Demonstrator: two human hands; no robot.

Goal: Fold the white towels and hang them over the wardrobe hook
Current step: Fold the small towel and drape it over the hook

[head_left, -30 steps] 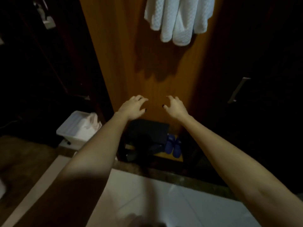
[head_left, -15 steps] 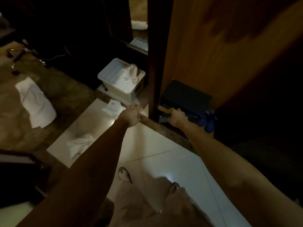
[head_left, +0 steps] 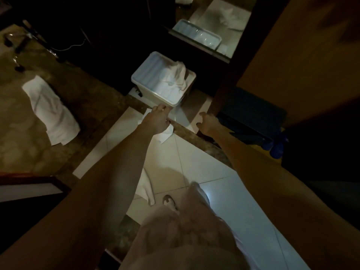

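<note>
Several white towels lie on the floor. One long towel [head_left: 51, 112] is spread at the left on the brown stone floor. A small one [head_left: 165, 134] lies partly under my left hand [head_left: 157, 119]. Another towel [head_left: 146, 189] lies near my foot, half hidden by my left forearm. My left hand is stretched forward above the small towel, fingers loosely curled, holding nothing. My right hand [head_left: 208, 122] reaches forward beside it, fingers relaxed and empty. The wardrobe's orange-brown panel [head_left: 292, 61] rises at the upper right; its hook and the hung towels are out of view.
A white plastic bin [head_left: 143, 82] with crumpled cloth inside stands just beyond my left hand. A dark case [head_left: 251, 115] and blue slippers [head_left: 275, 148] sit at the wardrobe's foot. A mirror [head_left: 212, 24] leans at the back. Cables and dark stands [head_left: 23, 45] lie far left.
My view has swung down from the hung towels to the floor. Both hands have come down, empty, towards the bin and the small towel.
</note>
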